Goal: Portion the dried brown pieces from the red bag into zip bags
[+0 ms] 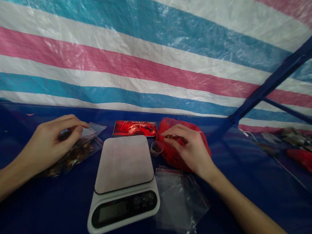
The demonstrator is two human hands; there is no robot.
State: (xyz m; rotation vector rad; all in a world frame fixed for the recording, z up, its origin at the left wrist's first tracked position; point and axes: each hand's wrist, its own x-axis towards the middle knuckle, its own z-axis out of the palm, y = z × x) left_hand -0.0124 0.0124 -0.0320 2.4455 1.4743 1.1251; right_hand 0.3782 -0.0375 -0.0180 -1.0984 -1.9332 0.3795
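- No brand or writing can be read; the scale's [123, 180] display and buttons are too dim to make out.
- The left hand [48, 143] pinches the top of a small clear bag [81, 148] of brown pieces, left of the scale; its long axis runs from lower left to upper right.
- The right hand [187, 148] rests on a red bag [175, 148], fingers curled at its opening; whether it grips anything I cannot tell.
- A small cup [156, 148] stands just beside the red bag.
- Empty clear bags [179, 201] lie right of the scale.

Striped pink, white and blue tarp wall [140, 55], dark blue table cover [52, 203], blue frame poles [284, 67], dim light
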